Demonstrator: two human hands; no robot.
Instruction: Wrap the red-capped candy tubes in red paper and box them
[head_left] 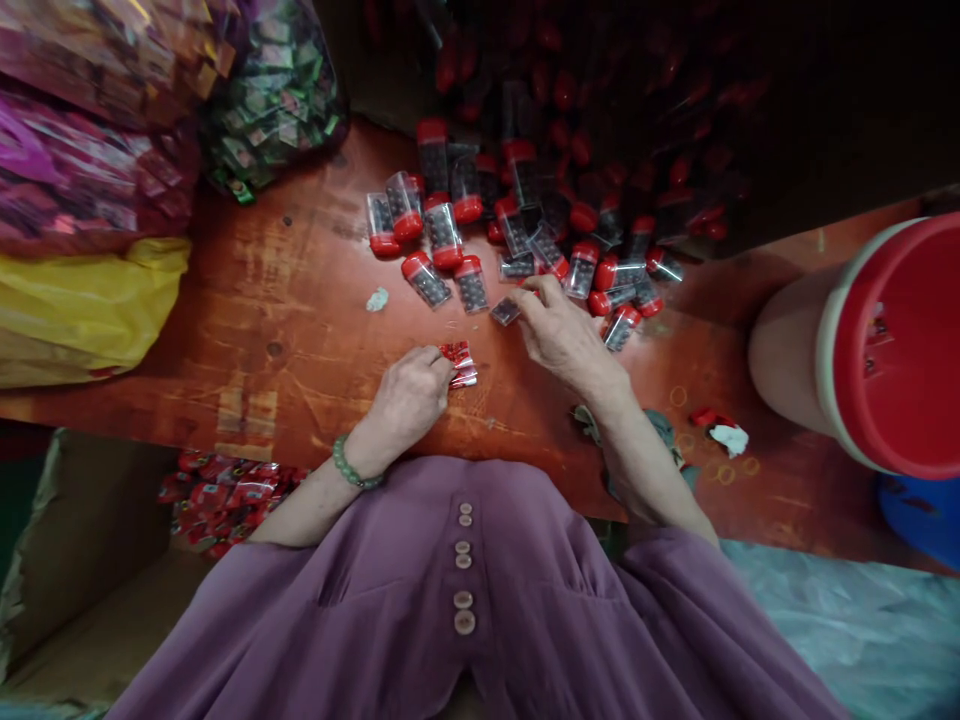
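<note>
My left hand, a green bead bracelet on its wrist, is closed over the table. Its fingertips pinch several small red shiny packets that stick out to the right. Further up and to the right, my right hand curls its fingers round a small clear red-capped container, partly hidden by the fingers. Beyond it lies a loose heap of similar clear containers with red caps and dark round pieces inside.
Filled bags and a yellow bag stand at the left. A cardboard box holding red packets sits below the table edge. On the right are a bucket with a red basin, rubber bands and a white scrap.
</note>
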